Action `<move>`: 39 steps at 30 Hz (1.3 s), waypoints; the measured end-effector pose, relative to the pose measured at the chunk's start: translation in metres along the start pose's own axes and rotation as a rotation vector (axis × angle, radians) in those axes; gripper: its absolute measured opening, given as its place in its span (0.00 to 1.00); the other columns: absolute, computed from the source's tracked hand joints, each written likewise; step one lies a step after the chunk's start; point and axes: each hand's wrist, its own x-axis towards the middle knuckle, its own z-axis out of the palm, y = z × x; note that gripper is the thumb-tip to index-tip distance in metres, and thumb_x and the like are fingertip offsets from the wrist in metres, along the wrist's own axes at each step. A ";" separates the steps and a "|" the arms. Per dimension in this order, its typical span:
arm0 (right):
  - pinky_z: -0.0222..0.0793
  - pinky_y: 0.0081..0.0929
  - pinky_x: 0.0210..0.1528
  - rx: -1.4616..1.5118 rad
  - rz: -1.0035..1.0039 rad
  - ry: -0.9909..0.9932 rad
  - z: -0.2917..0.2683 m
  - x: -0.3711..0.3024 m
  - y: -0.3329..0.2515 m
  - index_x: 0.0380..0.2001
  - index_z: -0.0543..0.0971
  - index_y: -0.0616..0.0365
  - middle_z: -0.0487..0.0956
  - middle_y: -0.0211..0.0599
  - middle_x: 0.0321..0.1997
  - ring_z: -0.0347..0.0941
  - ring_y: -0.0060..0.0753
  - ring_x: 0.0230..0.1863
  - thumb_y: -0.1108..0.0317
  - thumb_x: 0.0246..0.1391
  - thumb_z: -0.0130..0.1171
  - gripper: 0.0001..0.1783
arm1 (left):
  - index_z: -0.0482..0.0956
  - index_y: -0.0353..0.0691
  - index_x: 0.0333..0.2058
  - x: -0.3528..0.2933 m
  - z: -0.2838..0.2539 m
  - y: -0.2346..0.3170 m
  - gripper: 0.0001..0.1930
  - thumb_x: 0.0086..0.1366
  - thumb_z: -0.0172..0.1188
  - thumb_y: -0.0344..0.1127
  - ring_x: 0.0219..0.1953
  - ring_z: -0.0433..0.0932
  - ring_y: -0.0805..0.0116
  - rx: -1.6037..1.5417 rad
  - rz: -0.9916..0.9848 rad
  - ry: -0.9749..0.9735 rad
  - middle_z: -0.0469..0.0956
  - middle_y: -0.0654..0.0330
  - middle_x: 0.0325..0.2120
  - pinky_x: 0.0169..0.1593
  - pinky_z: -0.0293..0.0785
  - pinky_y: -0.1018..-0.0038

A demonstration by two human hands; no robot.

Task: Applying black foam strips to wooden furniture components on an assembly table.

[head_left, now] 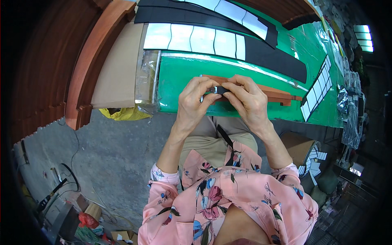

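Both of my hands meet over the near edge of the green tabletop (179, 81). Between my fingertips is a small black piece (221, 90) with a shiny silvery end; its exact kind is too small to make out. My left hand (190, 101) is closed, pinching the silvery end. The thumb and fingers of my right hand (252, 105) are closed on the black end. Just beyond and under my hands lies a long reddish-brown wooden piece (277, 95), partly hidden by them, with a narrow stub at its right end.
Black strips (277, 61) and white glossy strips (192, 38) lie farther back. A white gridded strip (316, 90) lies at the right edge. Large brown curved wooden panels (90, 65) stand left, by cardboard (116, 69). A round bin (300, 149) with white pieces stands below right.
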 end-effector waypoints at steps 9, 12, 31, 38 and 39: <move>0.73 0.29 0.33 -0.009 0.011 -0.006 0.000 0.000 -0.002 0.34 0.79 0.59 0.75 0.34 0.35 0.75 0.35 0.35 0.75 0.39 0.65 0.13 | 0.76 0.33 0.34 0.000 0.003 -0.001 0.13 0.48 0.65 0.27 0.34 0.75 0.58 0.048 0.029 0.019 0.75 0.54 0.32 0.36 0.72 0.68; 0.73 0.28 0.33 -0.010 0.008 -0.033 -0.002 0.000 -0.001 0.35 0.79 0.59 0.76 0.35 0.36 0.75 0.35 0.35 0.75 0.39 0.65 0.14 | 0.76 0.34 0.36 -0.001 0.003 -0.001 0.13 0.50 0.64 0.26 0.33 0.76 0.62 0.074 0.038 0.012 0.75 0.55 0.33 0.35 0.73 0.71; 0.73 0.32 0.36 0.018 -0.071 0.029 -0.011 -0.020 0.017 0.37 0.79 0.56 0.76 0.38 0.42 0.74 0.39 0.41 0.77 0.41 0.58 0.16 | 0.79 0.48 0.38 -0.003 0.008 -0.001 0.19 0.44 0.62 0.25 0.27 0.74 0.64 0.559 0.410 0.029 0.73 0.60 0.27 0.27 0.69 0.70; 0.71 0.29 0.42 0.657 0.227 -0.298 -0.054 -0.006 0.044 0.39 0.79 0.60 0.77 0.38 0.42 0.74 0.38 0.42 0.73 0.53 0.54 0.10 | 0.78 0.47 0.40 -0.006 0.002 0.012 0.19 0.46 0.63 0.24 0.29 0.75 0.60 0.709 0.365 -0.035 0.74 0.56 0.32 0.28 0.70 0.68; 0.71 0.29 0.42 0.664 0.223 -0.293 -0.066 -0.004 0.054 0.39 0.79 0.60 0.77 0.38 0.42 0.74 0.38 0.42 0.73 0.53 0.54 0.10 | 0.78 0.47 0.40 -0.006 0.002 0.018 0.19 0.46 0.63 0.24 0.29 0.75 0.60 0.717 0.368 -0.037 0.74 0.56 0.32 0.28 0.70 0.68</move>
